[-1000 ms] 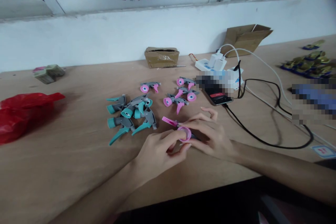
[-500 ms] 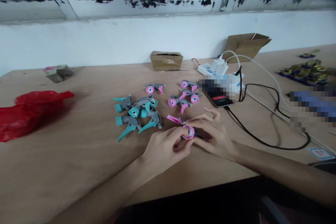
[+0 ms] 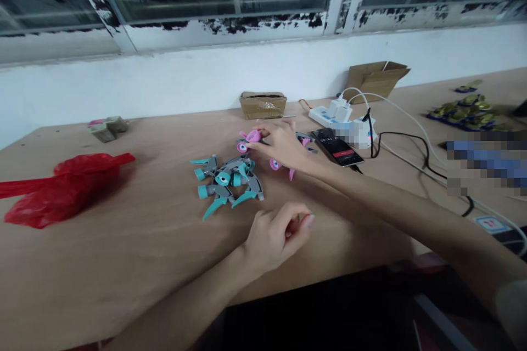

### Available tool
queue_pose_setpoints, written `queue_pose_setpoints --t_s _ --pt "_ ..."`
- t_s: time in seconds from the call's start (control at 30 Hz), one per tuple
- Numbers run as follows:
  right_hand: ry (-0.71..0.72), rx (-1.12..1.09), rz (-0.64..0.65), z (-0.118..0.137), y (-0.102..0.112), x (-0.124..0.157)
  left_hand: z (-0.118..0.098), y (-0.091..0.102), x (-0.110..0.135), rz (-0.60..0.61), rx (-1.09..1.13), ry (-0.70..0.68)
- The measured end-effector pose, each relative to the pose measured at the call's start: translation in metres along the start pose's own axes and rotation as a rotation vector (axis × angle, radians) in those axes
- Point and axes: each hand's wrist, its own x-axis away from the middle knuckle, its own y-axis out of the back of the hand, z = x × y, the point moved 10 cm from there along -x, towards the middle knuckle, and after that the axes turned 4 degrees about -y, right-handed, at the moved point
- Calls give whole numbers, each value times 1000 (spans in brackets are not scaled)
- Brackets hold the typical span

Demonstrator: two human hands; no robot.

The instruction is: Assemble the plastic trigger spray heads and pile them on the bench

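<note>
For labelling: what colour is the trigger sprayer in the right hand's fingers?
Pink plastic trigger sprayer, clearest in head view.

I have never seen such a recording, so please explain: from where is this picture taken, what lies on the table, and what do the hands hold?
There is no machine here: a person works with two bare hands. One camera on the person's head looks forward and down, so the arms enter from below. The right hand reaches forward and pinches a pink sprayer beside other pink ones. The left hand is curled near the table edge, with nothing visible in it. Also on the table: a heap of teal sprayers, a red bag, a phone, a power strip with cables, and cardboard boxes.
</note>
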Motion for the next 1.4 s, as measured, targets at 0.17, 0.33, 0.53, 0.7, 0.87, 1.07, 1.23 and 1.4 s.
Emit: queue_pose_setpoints --t_s 0.17,0.33,0.53,0.7,0.87,1.07,1.23,1.4 --pt "-36 111 137 -10 -40 -30 15 -1 0 28 31 118" --pt "13 140 193 -36 -31 -17 21 -10 1 106 58 185" --pt "73 180 291 -64 -17 11 23 -19 3 160 85 213" --pt "114 219 336 -55 -34 20 28 -18 3 153 66 243" --pt "90 220 322 -52 -46 14 32 -14 3 127 39 266" --pt "106 130 271 -42 -14 29 41 6 1 8 -1 293" --pt "188 -26 159 -20 32 68 62 24 0 -108 28 457" --pt "284 -12 153 -8 33 93 77 -3 4 24 307 624"
